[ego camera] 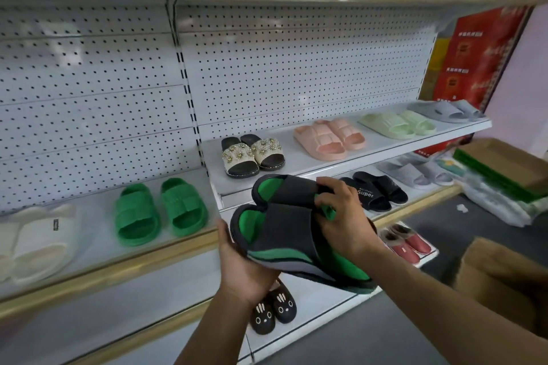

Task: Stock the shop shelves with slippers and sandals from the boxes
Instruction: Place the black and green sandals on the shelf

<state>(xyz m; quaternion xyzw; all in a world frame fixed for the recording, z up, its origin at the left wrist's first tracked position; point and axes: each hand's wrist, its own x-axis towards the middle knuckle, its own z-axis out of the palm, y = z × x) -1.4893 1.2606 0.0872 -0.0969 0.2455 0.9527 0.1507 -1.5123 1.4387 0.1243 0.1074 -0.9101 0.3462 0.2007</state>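
I hold a pair of dark grey slippers with green insoles (289, 231) in front of the shelves, one stacked partly over the other. My left hand (240, 264) supports the lower slipper from underneath at its left side. My right hand (341, 216) grips the straps from above on the right. Behind them the white shelf (299, 161) carries beaded black sandals (252, 155), pink slides (329, 138), pale green slides (397, 124) and grey slides (444, 109). On the left shelf section lie green slides (160, 212) and white slides (35, 241).
Lower shelves hold black "Super" slides (373, 191), grey slides (415, 173), red fur-lined slippers (404, 243) and black rabbit-face slippers (274, 310). Cardboard boxes stand at the right (504, 278), with an open box and plastic wrapping (504, 187) behind them on the floor.
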